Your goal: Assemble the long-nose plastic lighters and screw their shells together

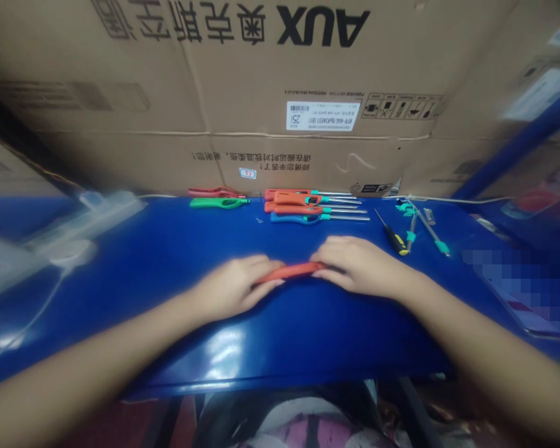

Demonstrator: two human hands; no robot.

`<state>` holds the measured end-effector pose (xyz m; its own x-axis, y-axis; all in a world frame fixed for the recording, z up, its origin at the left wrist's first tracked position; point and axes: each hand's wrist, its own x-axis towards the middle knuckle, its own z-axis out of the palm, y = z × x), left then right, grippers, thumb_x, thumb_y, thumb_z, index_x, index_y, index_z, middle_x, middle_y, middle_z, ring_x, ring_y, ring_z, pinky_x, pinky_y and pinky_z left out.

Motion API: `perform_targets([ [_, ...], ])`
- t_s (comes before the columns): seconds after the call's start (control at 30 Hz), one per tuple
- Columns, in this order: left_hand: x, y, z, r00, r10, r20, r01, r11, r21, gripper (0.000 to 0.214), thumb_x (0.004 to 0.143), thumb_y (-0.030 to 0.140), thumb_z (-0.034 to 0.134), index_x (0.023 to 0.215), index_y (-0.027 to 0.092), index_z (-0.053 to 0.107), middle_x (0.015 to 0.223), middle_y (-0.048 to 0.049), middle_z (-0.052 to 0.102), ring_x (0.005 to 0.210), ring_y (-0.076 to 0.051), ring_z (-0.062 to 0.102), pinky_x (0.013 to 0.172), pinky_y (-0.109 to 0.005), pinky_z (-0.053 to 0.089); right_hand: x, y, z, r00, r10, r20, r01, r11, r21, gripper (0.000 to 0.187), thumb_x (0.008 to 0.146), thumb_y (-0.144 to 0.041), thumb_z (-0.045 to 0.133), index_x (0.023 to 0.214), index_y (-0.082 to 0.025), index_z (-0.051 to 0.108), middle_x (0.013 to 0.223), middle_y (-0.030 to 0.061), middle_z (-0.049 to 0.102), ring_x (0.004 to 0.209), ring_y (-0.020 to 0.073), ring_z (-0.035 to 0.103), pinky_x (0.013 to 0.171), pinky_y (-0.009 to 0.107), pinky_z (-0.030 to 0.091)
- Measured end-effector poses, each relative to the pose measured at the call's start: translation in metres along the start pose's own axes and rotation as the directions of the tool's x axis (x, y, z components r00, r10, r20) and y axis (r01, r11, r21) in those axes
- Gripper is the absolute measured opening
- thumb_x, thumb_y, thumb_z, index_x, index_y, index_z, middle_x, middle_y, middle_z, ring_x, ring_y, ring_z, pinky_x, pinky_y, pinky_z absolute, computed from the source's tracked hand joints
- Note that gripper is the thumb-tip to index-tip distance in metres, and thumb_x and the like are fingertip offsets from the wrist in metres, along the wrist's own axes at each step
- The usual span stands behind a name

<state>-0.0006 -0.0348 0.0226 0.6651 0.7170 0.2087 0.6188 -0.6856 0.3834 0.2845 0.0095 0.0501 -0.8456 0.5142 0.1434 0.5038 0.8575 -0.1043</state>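
Above the middle of the blue table, an orange-red lighter casing (295,270) is held lengthwise between both hands. My left hand (242,281) pinches its left end, and my right hand (345,264) grips the right end, hiding that tip. Beyond them lie several long-necked lighters (298,209), orange, red and blue, with metal tubes pointing right. To their left rest a green lighter casing (218,203) and a red casing (214,192), neither showing a metal tube. A black and yellow screwdriver (396,239) lies past my right hand.
Loose metal tubes with teal parts (432,233) lie at the back right. A white power strip (74,239) with a plug and cord occupies the left. A large cardboard box (242,74) walls off the back. A flat, partly pixelated object (534,311) rests at the right.
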Motion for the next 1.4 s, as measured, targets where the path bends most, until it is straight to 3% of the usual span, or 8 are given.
perform_targets([
  [0.17, 0.002, -0.008, -0.005, 0.996, -0.006, -0.089, 0.008, 1.000, 0.015, 0.034, 0.103, 0.037, 0.047, 0.127, 0.018, 0.063, 0.106, -0.0089, 0.070, 0.092, -0.021, 0.066, 0.081, -0.032, 0.052, -0.013, 0.031, -0.015, 0.984, 0.178, -0.021, -0.179, 0.972, -0.150, 0.023, 0.089, -0.031, 0.068, 0.108, -0.018, 0.069, 0.108, 0.0105, 0.072, 0.101, 0.0279, 0.064, 0.088, 0.041, 0.046],
  [0.33, 0.004, -0.012, -0.007, 0.986, -0.022, -0.167, 0.027, 0.999, 0.033, 0.036, 0.103, 0.037, 0.048, 0.126, 0.016, 0.065, 0.102, -0.0099, 0.071, 0.091, -0.022, 0.066, 0.080, -0.032, 0.052, -0.022, 0.053, -0.024, 0.959, 0.275, -0.064, -0.283, 0.933, -0.223, 0.015, 0.092, -0.024, 0.061, 0.099, -0.016, 0.071, 0.097, 0.0103, 0.073, 0.092, 0.0269, 0.066, 0.085, 0.041, 0.046],
  [0.6, 0.004, -0.011, -0.008, 0.988, 0.006, -0.156, 0.000, 0.999, 0.037, 0.033, 0.102, 0.036, 0.050, 0.125, 0.017, 0.066, 0.101, -0.0089, 0.072, 0.086, -0.020, 0.067, 0.076, -0.030, 0.052, -0.018, 0.049, -0.019, 0.990, 0.125, -0.067, -0.134, 0.981, -0.140, 0.017, 0.095, -0.023, 0.057, 0.094, -0.018, 0.073, 0.095, 0.0090, 0.074, 0.091, 0.0235, 0.066, 0.088, 0.040, 0.045],
  [0.93, 0.001, 0.001, 0.001, 0.994, 0.003, -0.111, -0.014, 0.995, -0.098, 0.029, 0.101, 0.033, 0.053, 0.120, 0.018, 0.067, 0.100, -0.0075, 0.072, 0.086, -0.019, 0.066, 0.077, -0.028, 0.050, 0.000, 0.009, 0.010, 0.988, -0.108, -0.114, 0.102, 0.993, -0.061, 0.027, 0.102, -0.024, 0.046, 0.104, -0.012, 0.070, 0.087, 0.0103, 0.069, 0.083, 0.0209, 0.059, 0.079, 0.034, 0.044],
  [1.03, 0.001, 0.003, 0.002, 0.993, -0.081, -0.083, 0.059, 0.970, -0.237, 0.026, 0.099, 0.036, 0.055, 0.106, 0.016, 0.071, 0.088, -0.0049, 0.071, 0.075, -0.016, 0.063, 0.069, -0.026, 0.048, 0.002, 0.007, 0.016, 0.976, -0.164, -0.146, 0.150, 0.984, -0.101, 0.029, 0.104, -0.024, 0.043, 0.103, -0.011, 0.069, 0.085, 0.0108, 0.069, 0.081, 0.0207, 0.057, 0.078, 0.034, 0.044],
  [1.17, 0.004, 0.006, 0.001, 0.971, -0.238, 0.029, 0.224, 0.857, -0.465, 0.034, 0.098, 0.042, 0.055, 0.086, 0.014, 0.070, 0.067, -0.0004, 0.063, 0.059, -0.012, 0.053, 0.055, -0.022, 0.041, 0.000, 0.007, 0.016, 0.946, -0.223, -0.235, 0.189, 0.969, -0.158, 0.028, 0.103, -0.022, 0.043, 0.103, -0.009, 0.068, 0.086, 0.0123, 0.069, 0.082, 0.0213, 0.057, 0.078, 0.035, 0.045],
  [1.27, 0.004, 0.007, 0.000, 0.961, -0.266, 0.074, 0.264, 0.807, -0.529, 0.036, 0.097, 0.044, 0.056, 0.083, 0.013, 0.069, 0.065, 0.0006, 0.060, 0.057, -0.011, 0.050, 0.053, -0.021, 0.040, -0.001, 0.005, 0.015, 0.942, -0.239, -0.234, 0.200, 0.963, -0.178, 0.027, 0.103, -0.021, 0.042, 0.101, -0.009, 0.067, 0.083, 0.0119, 0.068, 0.081, 0.0212, 0.057, 0.076, 0.035, 0.045],
  [1.4, 0.002, 0.006, -0.001, 0.984, -0.178, 0.026, 0.173, 0.894, -0.413, 0.034, 0.098, 0.042, 0.055, 0.089, 0.014, 0.070, 0.069, 0.0001, 0.061, 0.060, -0.012, 0.052, 0.056, -0.023, 0.041, -0.001, 0.003, 0.016, 0.944, -0.253, -0.213, 0.209, 0.956, -0.207, 0.029, 0.104, -0.021, 0.041, 0.098, -0.010, 0.067, 0.079, 0.0106, 0.067, 0.077, 0.0207, 0.055, 0.074, 0.034, 0.043],
])
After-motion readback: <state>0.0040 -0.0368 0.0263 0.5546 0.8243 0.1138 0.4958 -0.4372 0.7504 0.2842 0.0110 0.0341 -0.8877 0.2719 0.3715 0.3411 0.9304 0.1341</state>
